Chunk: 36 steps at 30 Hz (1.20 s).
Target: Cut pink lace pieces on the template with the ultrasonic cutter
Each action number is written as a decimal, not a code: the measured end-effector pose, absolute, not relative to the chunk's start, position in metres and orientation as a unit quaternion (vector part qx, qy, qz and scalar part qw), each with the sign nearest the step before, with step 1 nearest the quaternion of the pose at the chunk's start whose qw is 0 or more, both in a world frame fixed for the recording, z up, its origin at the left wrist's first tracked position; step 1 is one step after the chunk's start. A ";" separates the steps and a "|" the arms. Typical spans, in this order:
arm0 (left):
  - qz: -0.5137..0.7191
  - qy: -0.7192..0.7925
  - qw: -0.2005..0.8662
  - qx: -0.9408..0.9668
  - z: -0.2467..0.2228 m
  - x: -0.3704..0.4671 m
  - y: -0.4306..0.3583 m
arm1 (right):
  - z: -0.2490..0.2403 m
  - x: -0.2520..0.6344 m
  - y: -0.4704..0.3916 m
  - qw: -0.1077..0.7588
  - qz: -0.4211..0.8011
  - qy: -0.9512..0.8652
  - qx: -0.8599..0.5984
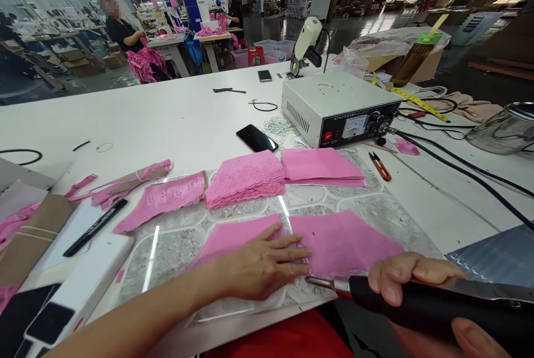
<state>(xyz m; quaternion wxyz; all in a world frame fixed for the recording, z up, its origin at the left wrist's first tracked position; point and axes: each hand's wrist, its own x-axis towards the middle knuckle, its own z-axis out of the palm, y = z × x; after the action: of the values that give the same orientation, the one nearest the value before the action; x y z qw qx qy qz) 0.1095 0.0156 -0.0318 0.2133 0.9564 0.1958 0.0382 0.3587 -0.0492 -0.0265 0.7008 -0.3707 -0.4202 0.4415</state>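
Observation:
My left hand [267, 263] lies flat with fingers stretched out, across the gap between two pink fabric pieces. One fabric piece [237, 235] is partly under the hand; the other fabric piece [342, 238] spreads to the right under the fingertips. In my right hand [413, 280] is a black-handled ultrasonic cutter [392, 294], fingers wrapped round it. Its metal tip points left, beside my left fingertips and at the lower edge of the right piece. Whether the tip touches the fabric I cannot tell. Both pieces rest on a glossy patterned board [175, 252].
Behind lie a pink lace stack [246, 177] and a plain pink stack [321, 164]. A grey control box [337, 105] has black cables [467, 163] running right. Orange thread snips [380, 167], a phone [256, 138], a marker [95, 227] and a white device [81, 286] lie around.

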 end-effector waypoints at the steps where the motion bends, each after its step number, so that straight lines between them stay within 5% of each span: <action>1: 0.035 0.196 0.212 0.957 -0.032 0.109 0.015 | -0.028 0.360 -0.050 0.701 0.440 -0.420 -0.372; 36: 0.046 0.185 0.183 0.964 -0.037 0.107 0.013 | -0.009 0.355 -0.042 0.699 0.447 -0.431 -0.355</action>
<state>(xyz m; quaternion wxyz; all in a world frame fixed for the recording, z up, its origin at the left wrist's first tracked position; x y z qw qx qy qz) 0.1068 0.0128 -0.0371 0.1833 0.9644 0.1850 0.0461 0.3554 -0.0425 -0.0088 0.6991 -0.3550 -0.4310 0.4465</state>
